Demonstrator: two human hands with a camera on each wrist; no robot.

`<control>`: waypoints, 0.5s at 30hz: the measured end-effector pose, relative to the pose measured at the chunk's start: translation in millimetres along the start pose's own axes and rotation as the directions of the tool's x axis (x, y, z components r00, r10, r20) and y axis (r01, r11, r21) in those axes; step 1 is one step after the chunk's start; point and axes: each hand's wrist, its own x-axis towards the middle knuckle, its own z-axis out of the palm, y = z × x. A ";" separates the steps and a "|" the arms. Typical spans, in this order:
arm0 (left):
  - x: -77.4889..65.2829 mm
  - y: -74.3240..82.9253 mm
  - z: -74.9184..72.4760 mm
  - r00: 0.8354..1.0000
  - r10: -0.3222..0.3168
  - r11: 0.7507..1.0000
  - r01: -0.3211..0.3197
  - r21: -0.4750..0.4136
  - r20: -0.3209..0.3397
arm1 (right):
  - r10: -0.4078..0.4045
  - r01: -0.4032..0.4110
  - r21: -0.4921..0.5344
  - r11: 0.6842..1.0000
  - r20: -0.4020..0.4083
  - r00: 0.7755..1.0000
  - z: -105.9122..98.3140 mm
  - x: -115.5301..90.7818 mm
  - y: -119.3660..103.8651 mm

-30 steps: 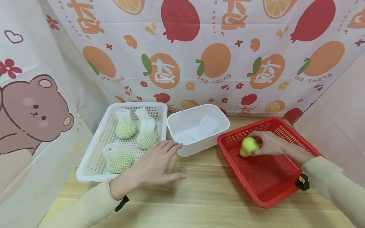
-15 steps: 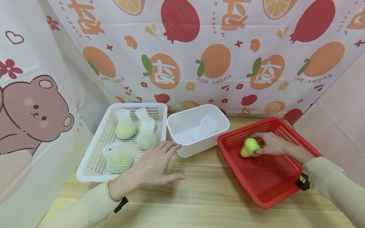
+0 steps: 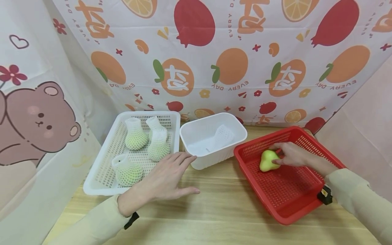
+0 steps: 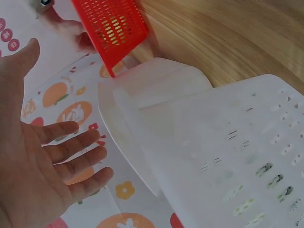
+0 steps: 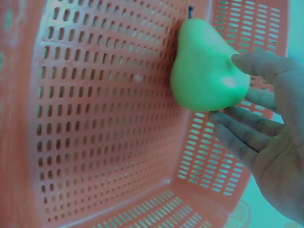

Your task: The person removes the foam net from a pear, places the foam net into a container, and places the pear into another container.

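A yellow-green pear (image 3: 268,161) lies in the red basket (image 3: 263,200), against the basket's mesh. My right hand (image 3: 292,154) pinches it, and in the right wrist view the thumb (image 5: 259,64) presses one side while fingers reach around the wide end. A dark stem tops the pear there. My left hand (image 3: 166,177) holds nothing, its fingers spread, between the white basket (image 3: 92,180) and the white bin (image 3: 211,157). Several pears in foam net sleeves (image 3: 136,140) sit inside the white basket.
Inside the white bin lies a loose white foam net (image 3: 223,135). The three containers stand on a wooden table (image 3: 214,211). A fruit-printed cloth (image 3: 202,68) hangs behind them, and a bear-printed cloth (image 3: 43,115) hangs at the left.
Under my right hand's fingers the pear has turned, its narrow end swinging up, and shifted slightly toward me. My left hand has stayed nearly still.
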 end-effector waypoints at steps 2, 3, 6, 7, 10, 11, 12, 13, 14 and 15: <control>0.7 0.3 -0.7 1.000 -0.001 1.000 0.001 -0.001 0.004 | 0.000 0.000 -0.003 1.000 -0.015 1.000 -1.9 -1.4 -2.4; 0.6 -0.1 -1.2 1.000 -0.006 1.000 0.006 -0.006 0.006 | -0.003 0.003 -0.006 1.000 -0.024 1.000 -3.2 -2.4 -4.1; -1.1 -3.4 -3.0 0.999 -0.029 0.999 0.029 -0.016 0.021 | -0.007 0.006 -0.010 1.000 -0.056 0.998 -8.3 -6.7 -9.9; -2.1 -5.2 -3.3 0.999 -0.041 0.999 0.042 -0.019 0.027 | -0.005 0.005 -0.010 1.000 -0.066 0.998 -10.3 -8.5 -12.0; -6.6 -10.8 -6.0 0.995 -0.089 0.995 0.091 -0.036 0.049 | -0.002 0.000 -0.025 1.000 -0.101 0.995 -15.8 -14.5 -18.5; -8.8 -12.9 -6.7 0.993 -0.106 0.994 0.108 -0.036 0.056 | 0.000 -0.003 -0.027 1.000 -0.113 0.994 -17.4 -16.6 -20.6; -11.0 -15.0 -7.7 0.991 -0.123 0.991 0.125 -0.036 0.061 | 0.004 -0.007 -0.029 1.000 -0.125 0.992 -18.7 -18.9 -22.6; -13.5 -17.7 -8.2 0.988 -0.140 0.989 0.143 -0.041 0.061 | 0.006 -0.009 -0.028 1.000 -0.134 0.991 -19.8 -21.1 -24.7; -16.0 -20.1 -9.2 0.986 -0.154 0.987 0.156 -0.044 0.061 | 0.006 -0.011 -0.030 0.999 -0.144 0.989 -20.8 -23.3 -26.7; -18.8 -22.9 -9.8 0.984 -0.170 0.984 0.173 -0.046 0.058 | 0.006 -0.011 -0.032 0.999 -0.154 0.988 -21.5 -25.5 -28.7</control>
